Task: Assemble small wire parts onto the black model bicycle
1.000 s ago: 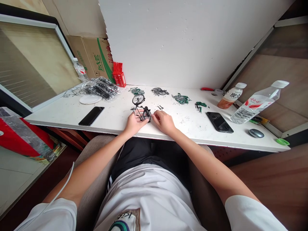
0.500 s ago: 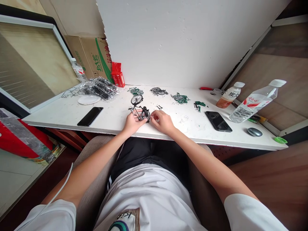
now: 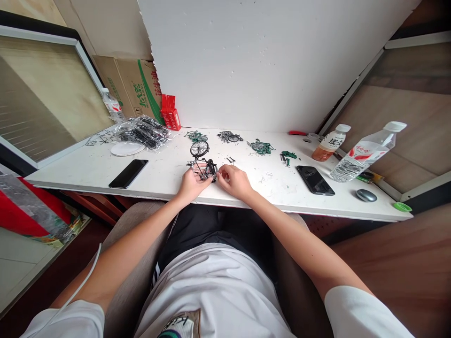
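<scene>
Hands point(image 3: 212, 183): left closed round bicycle model point(image 3: 201, 164), right pinched beside it; bottle label point(image 3: 332, 142) reads "炭".

The single head camera was mounted on the person's head and faced forward and down. It viewed the white table point(image 3: 268, 188) from above its near edge, with the person's lap and shirt point(image 3: 214, 291) closest to the lens and the upright white panel point(image 3: 264, 61) farther off.
</scene>
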`<state>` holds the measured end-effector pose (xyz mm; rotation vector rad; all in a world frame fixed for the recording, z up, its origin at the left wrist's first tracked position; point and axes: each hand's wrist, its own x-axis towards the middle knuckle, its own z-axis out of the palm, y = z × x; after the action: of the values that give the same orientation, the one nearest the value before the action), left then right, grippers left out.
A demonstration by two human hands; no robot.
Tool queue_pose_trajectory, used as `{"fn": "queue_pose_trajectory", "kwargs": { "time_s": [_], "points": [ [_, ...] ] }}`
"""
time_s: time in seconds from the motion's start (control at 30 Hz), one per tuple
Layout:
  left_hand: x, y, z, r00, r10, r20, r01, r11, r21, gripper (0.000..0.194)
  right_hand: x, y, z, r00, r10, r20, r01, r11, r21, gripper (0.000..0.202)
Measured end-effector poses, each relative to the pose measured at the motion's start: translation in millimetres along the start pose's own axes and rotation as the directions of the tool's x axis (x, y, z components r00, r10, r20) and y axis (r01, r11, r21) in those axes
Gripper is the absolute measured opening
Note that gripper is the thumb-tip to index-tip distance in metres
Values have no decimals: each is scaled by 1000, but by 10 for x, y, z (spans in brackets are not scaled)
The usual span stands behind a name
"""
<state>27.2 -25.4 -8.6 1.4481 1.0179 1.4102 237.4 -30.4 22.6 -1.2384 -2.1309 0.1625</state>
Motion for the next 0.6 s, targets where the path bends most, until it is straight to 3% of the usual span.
{"fn": "queue_pose_trajectory", "kwargs": {
  "time_s": [0.33, 0.5, 0.6],
  "points": [
    [-15, 33, 22, 1000, 12, 20, -12, 1000, -6, 65, 11, 16, 11, 999, 29, 24, -26, 991, -130, 54],
    [1, 23, 20, 1000, 13, -12, -13, 999, -33, 67, -4, 22, 9, 999, 4, -33, -3, 1000, 7, 22],
    [12, 23, 15, 1000, -7, -24, 6, 999, -41, 69, -5, 37, 22, 999, -36, -41, 36, 999, 12, 18]
  ]
}}
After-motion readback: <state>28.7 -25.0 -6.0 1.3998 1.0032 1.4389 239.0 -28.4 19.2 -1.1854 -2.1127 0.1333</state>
